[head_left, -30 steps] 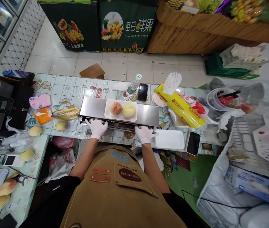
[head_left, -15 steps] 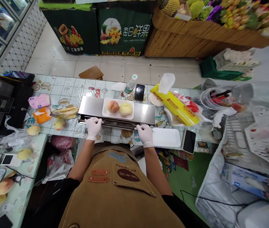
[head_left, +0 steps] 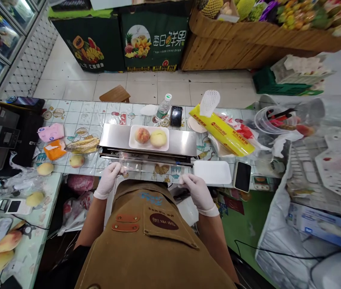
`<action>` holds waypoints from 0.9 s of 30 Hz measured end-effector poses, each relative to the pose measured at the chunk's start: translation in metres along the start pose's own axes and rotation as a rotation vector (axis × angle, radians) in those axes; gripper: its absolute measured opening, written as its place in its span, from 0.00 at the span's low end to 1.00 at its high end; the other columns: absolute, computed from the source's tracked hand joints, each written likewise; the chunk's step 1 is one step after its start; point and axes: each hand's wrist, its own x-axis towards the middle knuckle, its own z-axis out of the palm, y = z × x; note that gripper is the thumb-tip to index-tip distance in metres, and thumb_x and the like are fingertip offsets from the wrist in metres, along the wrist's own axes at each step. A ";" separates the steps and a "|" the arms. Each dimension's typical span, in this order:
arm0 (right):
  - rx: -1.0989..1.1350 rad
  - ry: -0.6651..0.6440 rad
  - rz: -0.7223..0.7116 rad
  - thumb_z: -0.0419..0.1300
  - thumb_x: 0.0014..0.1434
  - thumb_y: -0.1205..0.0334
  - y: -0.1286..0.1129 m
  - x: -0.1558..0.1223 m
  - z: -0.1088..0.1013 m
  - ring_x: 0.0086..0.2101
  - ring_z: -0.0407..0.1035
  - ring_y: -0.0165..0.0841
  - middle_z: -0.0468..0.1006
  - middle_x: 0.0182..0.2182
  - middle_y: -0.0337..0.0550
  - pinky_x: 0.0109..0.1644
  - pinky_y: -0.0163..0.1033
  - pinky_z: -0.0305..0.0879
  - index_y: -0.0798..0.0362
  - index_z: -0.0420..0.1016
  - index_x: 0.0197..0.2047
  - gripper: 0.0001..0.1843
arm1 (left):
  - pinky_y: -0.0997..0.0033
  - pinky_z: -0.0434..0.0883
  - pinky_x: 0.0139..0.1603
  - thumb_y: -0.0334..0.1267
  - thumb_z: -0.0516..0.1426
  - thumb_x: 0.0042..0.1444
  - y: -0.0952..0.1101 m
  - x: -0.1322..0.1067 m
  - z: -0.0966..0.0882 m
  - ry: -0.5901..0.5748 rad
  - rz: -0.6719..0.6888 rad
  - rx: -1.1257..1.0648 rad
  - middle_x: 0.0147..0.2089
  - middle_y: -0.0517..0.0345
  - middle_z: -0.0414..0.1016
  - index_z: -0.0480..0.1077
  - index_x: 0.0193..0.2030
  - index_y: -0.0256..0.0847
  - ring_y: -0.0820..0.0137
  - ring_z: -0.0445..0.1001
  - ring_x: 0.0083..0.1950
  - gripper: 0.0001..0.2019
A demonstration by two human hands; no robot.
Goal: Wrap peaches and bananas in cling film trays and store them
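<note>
- Tiled floor (head_left: 170,90) and dark green fruit boxes (head_left: 155,44) are seen beyond the desk (head_left: 83,108), which is covered with a patterned cloth.
- Steel-topped device (head_left: 118,136) is set lengthwise along the desk; its slotted near edge is turned toward the person, presumably so that film can be reached from there.
- White tray (head_left: 132,142) is placed at the middle of the steel top. Reddish peach (head_left: 142,135) is held in its left part, pale peach (head_left: 158,138) in its right; the raised rim probably keeps both from rolling.
- Clear film (head_left: 134,165) is seen along the near edge of the device.
- Left hand (head_left: 108,180), gloved, is clamped on the film's left part; a fingertip pinch seems suited to so thin a sheet.
- Right hand (head_left: 199,192), gloved, is held with fingertips together; whether film is caught between them cannot be told.
- Second white tray (head_left: 212,172) is laid just beside the device's right end, likely for easy reach.
</note>
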 end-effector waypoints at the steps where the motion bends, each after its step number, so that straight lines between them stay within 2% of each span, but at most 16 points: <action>1: 0.027 -0.023 -0.010 0.70 0.56 0.32 -0.004 -0.007 -0.001 0.30 0.67 0.34 0.75 0.27 0.41 0.39 0.40 0.65 0.51 0.74 0.24 0.30 | 0.67 0.71 0.40 0.63 0.68 0.58 0.004 -0.005 0.001 0.001 -0.002 -0.057 0.29 0.58 0.74 0.69 0.26 0.41 0.69 0.73 0.33 0.27; 5: 0.165 -0.120 -0.073 0.70 0.60 0.33 -0.024 -0.036 -0.007 0.26 0.64 0.32 0.69 0.22 0.38 0.33 0.40 0.60 0.50 0.70 0.22 0.32 | 0.66 0.74 0.40 0.60 0.70 0.59 0.025 -0.029 0.006 -0.001 0.027 -0.199 0.27 0.58 0.74 0.69 0.26 0.41 0.69 0.73 0.31 0.27; 8: 0.241 -0.181 -0.141 0.70 0.64 0.37 -0.034 -0.053 -0.010 0.25 0.65 0.34 0.69 0.21 0.39 0.32 0.42 0.61 0.50 0.71 0.21 0.31 | 0.62 0.78 0.44 0.58 0.69 0.61 0.040 -0.043 0.010 -0.033 0.113 -0.260 0.25 0.59 0.72 0.68 0.24 0.42 0.67 0.75 0.32 0.26; 11: 0.351 -0.250 -0.231 0.69 0.65 0.42 -0.038 -0.056 -0.009 0.23 0.66 0.36 0.70 0.20 0.40 0.30 0.44 0.62 0.49 0.73 0.21 0.28 | 0.56 0.80 0.50 0.58 0.68 0.64 0.052 -0.046 0.014 -0.075 0.210 -0.267 0.23 0.59 0.71 0.67 0.23 0.43 0.65 0.77 0.33 0.27; 13: 0.453 -0.264 -0.287 0.69 0.66 0.44 -0.042 -0.049 -0.004 0.22 0.66 0.36 0.70 0.19 0.40 0.29 0.45 0.63 0.48 0.73 0.21 0.26 | 0.59 0.80 0.45 0.57 0.67 0.64 0.057 -0.040 0.016 -0.096 0.261 -0.281 0.23 0.59 0.72 0.67 0.23 0.43 0.66 0.76 0.31 0.26; 15: 0.524 -0.255 -0.340 0.69 0.67 0.45 -0.049 -0.036 0.003 0.22 0.67 0.37 0.72 0.18 0.40 0.30 0.46 0.66 0.47 0.72 0.21 0.26 | 0.66 0.77 0.35 0.55 0.67 0.66 0.063 -0.029 0.019 -0.089 0.309 -0.309 0.25 0.60 0.75 0.68 0.25 0.43 0.71 0.74 0.26 0.25; 18: 0.565 -0.229 -0.414 0.70 0.65 0.41 -0.068 -0.010 0.013 0.22 0.70 0.38 0.75 0.19 0.40 0.33 0.48 0.72 0.46 0.69 0.22 0.27 | 0.76 0.63 0.18 0.53 0.66 0.68 0.073 -0.005 0.027 -0.070 0.377 -0.334 0.30 0.62 0.80 0.69 0.29 0.41 0.80 0.63 0.15 0.22; 20: 0.575 -0.208 -0.435 0.71 0.63 0.38 -0.083 0.009 0.019 0.23 0.72 0.38 0.77 0.20 0.39 0.34 0.49 0.74 0.46 0.66 0.22 0.29 | 0.78 0.52 0.13 0.54 0.65 0.68 0.081 0.015 0.034 -0.076 0.394 -0.367 0.28 0.65 0.78 0.69 0.31 0.42 0.83 0.56 0.12 0.21; 21: 0.577 -0.196 -0.435 0.72 0.61 0.36 -0.090 0.018 0.021 0.24 0.73 0.39 0.77 0.20 0.38 0.34 0.49 0.76 0.45 0.65 0.22 0.30 | 0.78 0.51 0.11 0.55 0.65 0.68 0.086 0.026 0.038 -0.073 0.390 -0.392 0.27 0.66 0.77 0.68 0.31 0.42 0.83 0.56 0.11 0.22; 22: 0.580 -0.184 -0.434 0.72 0.60 0.35 -0.096 0.026 0.023 0.24 0.75 0.40 0.78 0.21 0.38 0.35 0.50 0.77 0.45 0.64 0.23 0.31 | 0.78 0.53 0.11 0.56 0.66 0.67 0.090 0.036 0.041 -0.061 0.383 -0.414 0.26 0.67 0.76 0.67 0.31 0.43 0.82 0.58 0.11 0.22; 24: 0.591 -0.166 -0.425 0.73 0.59 0.33 -0.107 0.043 0.025 0.27 0.79 0.41 0.82 0.24 0.38 0.38 0.53 0.81 0.44 0.63 0.24 0.31 | 0.78 0.65 0.16 0.60 0.66 0.65 0.096 0.057 0.048 -0.011 0.370 -0.423 0.27 0.66 0.78 0.65 0.31 0.43 0.77 0.69 0.17 0.25; 26: 0.616 -0.155 -0.423 0.73 0.58 0.33 -0.116 0.059 0.028 0.28 0.81 0.42 0.84 0.26 0.37 0.42 0.55 0.84 0.44 0.63 0.26 0.31 | 0.70 0.80 0.31 0.64 0.65 0.64 0.099 0.077 0.054 0.036 0.371 -0.367 0.29 0.63 0.80 0.62 0.30 0.44 0.69 0.81 0.28 0.28; 27: 0.632 -0.150 -0.422 0.74 0.58 0.33 -0.119 0.067 0.029 0.29 0.82 0.42 0.84 0.27 0.37 0.45 0.56 0.85 0.44 0.63 0.27 0.31 | 0.64 0.84 0.40 0.67 0.64 0.63 0.099 0.086 0.055 0.047 0.378 -0.327 0.30 0.61 0.81 0.61 0.30 0.44 0.65 0.85 0.35 0.29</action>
